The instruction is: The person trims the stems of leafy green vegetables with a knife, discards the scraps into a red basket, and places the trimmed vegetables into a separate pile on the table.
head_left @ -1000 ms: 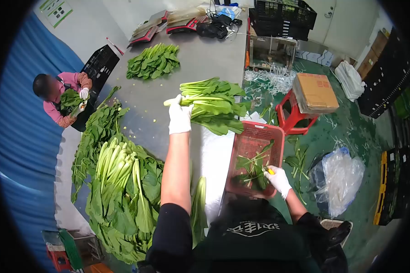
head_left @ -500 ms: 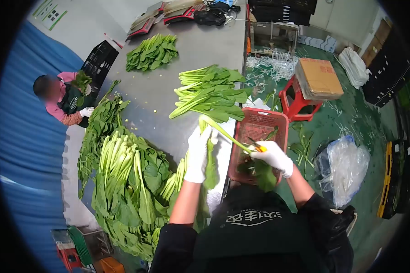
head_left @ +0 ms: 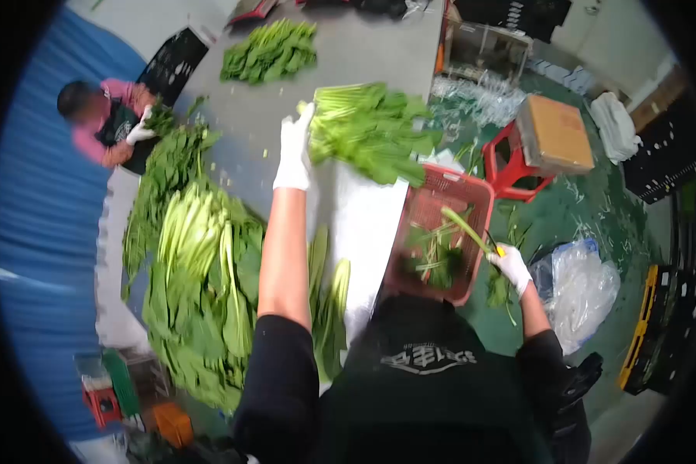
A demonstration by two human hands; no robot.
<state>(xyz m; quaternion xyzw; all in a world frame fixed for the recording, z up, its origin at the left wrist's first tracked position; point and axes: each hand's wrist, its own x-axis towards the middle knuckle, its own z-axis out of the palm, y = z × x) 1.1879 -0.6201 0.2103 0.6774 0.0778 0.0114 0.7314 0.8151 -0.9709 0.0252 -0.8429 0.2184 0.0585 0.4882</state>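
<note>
My left hand (head_left: 292, 151), in a white glove, is at the stem ends of a pile of leafy greens (head_left: 375, 131) on the metal table. Its fingers look spread against the stems, though motion blurs them slightly. Over the right rim of the red basket (head_left: 483, 255), my gloved right hand (head_left: 512, 268) is closed around a small orange-handled cutting tool (head_left: 500, 250). A cut green stalk (head_left: 465, 228) sticks out from the same hand toward the basket, its leaf hanging below. Trimmed leaves and stems (head_left: 437, 255) lie inside the basket.
A large heap of greens (head_left: 201, 294) covers the table's left side; another bunch (head_left: 271, 52) lies at the back. Across the table a co-worker (head_left: 108, 124) handles greens. On the right stand a red stool (head_left: 510, 166) with a cardboard box (head_left: 557, 135) and a plastic bag (head_left: 584, 290).
My left hand has moved forward from the stalk to the pile. My right hand has shifted right with the tool and a stalk piece. The view has moved slightly.
</note>
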